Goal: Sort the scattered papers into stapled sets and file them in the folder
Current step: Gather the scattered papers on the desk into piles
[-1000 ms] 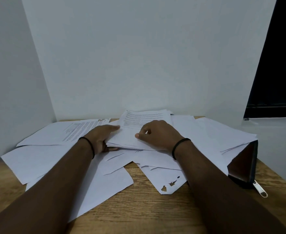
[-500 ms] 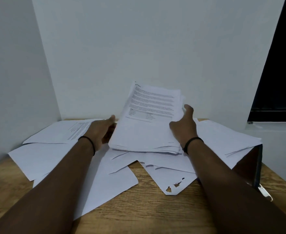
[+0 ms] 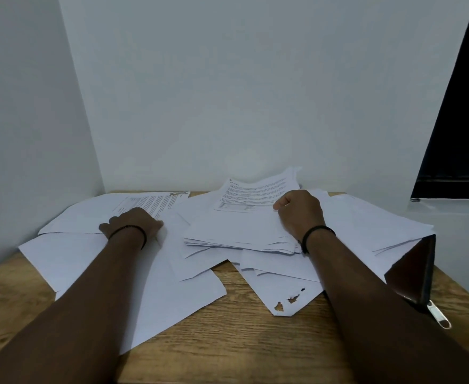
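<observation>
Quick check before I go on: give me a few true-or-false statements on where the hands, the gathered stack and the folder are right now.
1. The right hand rests on the gathered stack. True.
2. The stack is held up off the table. False: it lies on the loose sheets spread over the wooden table.
3. The left hand lies on papers left of the stack. True.
4. The dark folder sits at the left edge of the table. False: it is at the right edge, partly under papers.
5. A sheet with ragged holes lies at the near edge of the pile. True.
</observation>
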